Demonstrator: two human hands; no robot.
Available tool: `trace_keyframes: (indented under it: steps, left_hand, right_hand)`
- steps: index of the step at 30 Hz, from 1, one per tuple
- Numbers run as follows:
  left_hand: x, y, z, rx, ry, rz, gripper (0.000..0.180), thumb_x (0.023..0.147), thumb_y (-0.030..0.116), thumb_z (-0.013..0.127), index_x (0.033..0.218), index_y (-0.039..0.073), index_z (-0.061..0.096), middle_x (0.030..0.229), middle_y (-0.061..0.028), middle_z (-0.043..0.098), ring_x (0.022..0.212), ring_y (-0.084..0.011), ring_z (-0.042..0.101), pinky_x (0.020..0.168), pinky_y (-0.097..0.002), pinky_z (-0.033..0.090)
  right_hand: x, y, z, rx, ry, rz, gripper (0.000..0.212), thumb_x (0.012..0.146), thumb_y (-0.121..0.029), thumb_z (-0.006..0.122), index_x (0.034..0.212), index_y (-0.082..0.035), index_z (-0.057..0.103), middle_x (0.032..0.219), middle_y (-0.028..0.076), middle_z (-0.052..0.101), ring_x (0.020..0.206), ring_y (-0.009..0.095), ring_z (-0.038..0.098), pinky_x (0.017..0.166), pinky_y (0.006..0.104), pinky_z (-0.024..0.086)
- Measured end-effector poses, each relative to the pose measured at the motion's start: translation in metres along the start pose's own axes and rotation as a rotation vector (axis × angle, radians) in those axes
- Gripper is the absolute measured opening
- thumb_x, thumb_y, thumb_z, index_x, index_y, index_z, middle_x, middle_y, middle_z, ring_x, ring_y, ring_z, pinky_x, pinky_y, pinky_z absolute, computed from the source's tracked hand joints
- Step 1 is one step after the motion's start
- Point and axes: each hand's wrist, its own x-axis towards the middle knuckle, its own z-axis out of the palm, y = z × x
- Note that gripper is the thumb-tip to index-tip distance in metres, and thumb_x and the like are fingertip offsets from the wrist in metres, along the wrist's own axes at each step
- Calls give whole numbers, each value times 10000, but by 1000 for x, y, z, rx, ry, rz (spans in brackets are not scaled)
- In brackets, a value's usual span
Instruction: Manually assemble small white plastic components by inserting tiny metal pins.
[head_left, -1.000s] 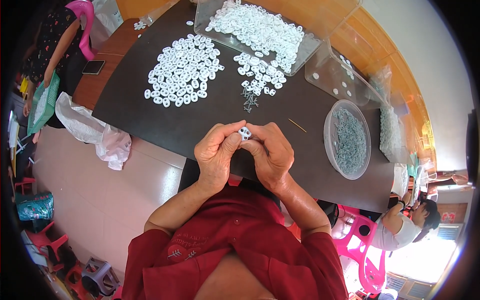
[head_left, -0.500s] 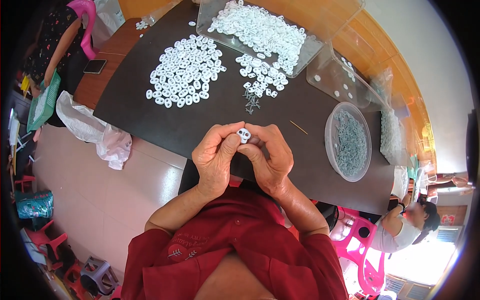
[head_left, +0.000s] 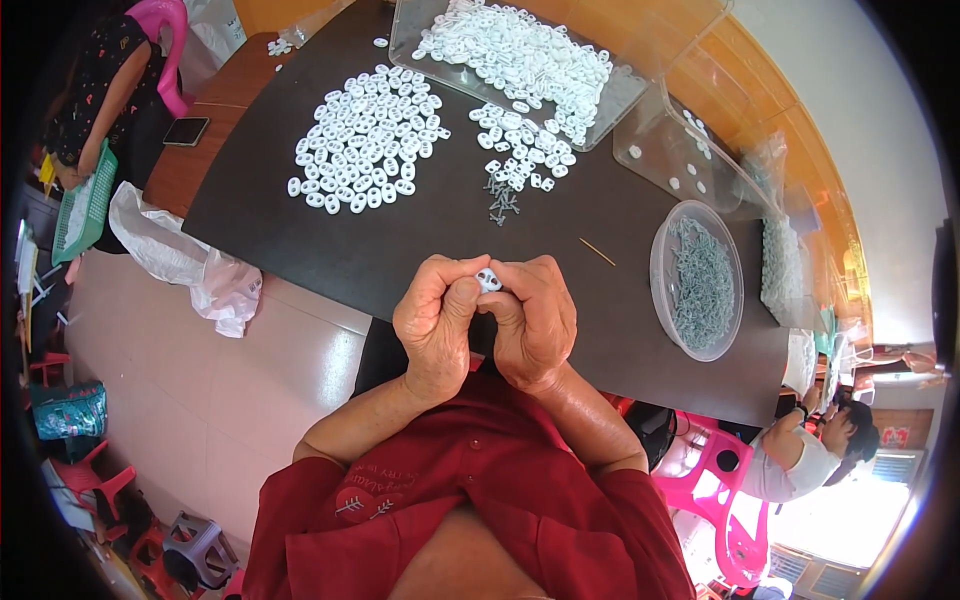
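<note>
Between the fingertips of both hands sits a small white oval plastic piece (head_left: 488,281) with two dark holes. My left hand (head_left: 438,330) pinches it from the left with thumb and forefinger. From the right, my right hand (head_left: 537,325) grips it too, its other fingers curled in. Beyond my hands on the dark table (head_left: 420,245) lies a small heap of grey Y-shaped plastic parts (head_left: 502,200). Loose white pieces (head_left: 525,145) lie just behind that heap. Farther left spreads a large group of white oval pieces with two holes (head_left: 365,140).
A clear bin (head_left: 625,105) full of white pieces stands at the back. To the right are a round tub (head_left: 743,290) of grey parts, a thin wooden stick (head_left: 598,252) and another clear bin (head_left: 650,185). One person (head_left: 110,90) is at left, another (head_left: 795,455) at right.
Both hands have shifted slightly lower and closer together, still pinching the white piece. The piece is tilted differently and more of it is covered by the fingers.
</note>
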Motion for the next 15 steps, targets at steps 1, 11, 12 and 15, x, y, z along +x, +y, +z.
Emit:
trace_keyframes:
  steps: [1, 11, 12, 15]
  left_hand:
    - [0, 0, 1, 24, 5, 22, 156, 956, 93, 507, 1021, -24, 586, 796, 6, 484, 690, -50, 430, 608, -188, 381]
    - [-2, -3, 8, -13, 85, -31, 176, 956, 140, 520, 993, -17, 590, 809, 15, 468, 717, -52, 402, 644, -194, 364]
    - [0, 4, 9, -27, 87, -68, 177, 959, 133, 514, 1016, -19, 585, 827, 12, 493, 718, -42, 419, 636, -187, 375]
    - [0, 5, 8, -91, 74, -114, 183, 960, 126, 514, 1047, -20, 583, 860, 7, 531, 734, -32, 443, 639, -179, 387]
  right_hand:
    - [0, 1, 1, 0, 6, -22, 265, 707, 38, 685, 955, 22, 592, 780, 98, 607, 621, 219, 534, 530, 296, 433]
    - [3, 4, 2, -102, -18, -118, 342, 695, 46, 682, 1016, 39, 565, 814, 123, 595, 638, 243, 540, 525, 310, 439]
    - [4, 3, 2, -103, -18, -119, 342, 695, 46, 682, 1016, 39, 565, 814, 123, 595, 638, 243, 540, 525, 310, 439]
    - [3, 0, 1, -19, -10, -41, 317, 726, 25, 680, 1021, 39, 566, 845, 131, 591, 674, 252, 542, 552, 319, 446]
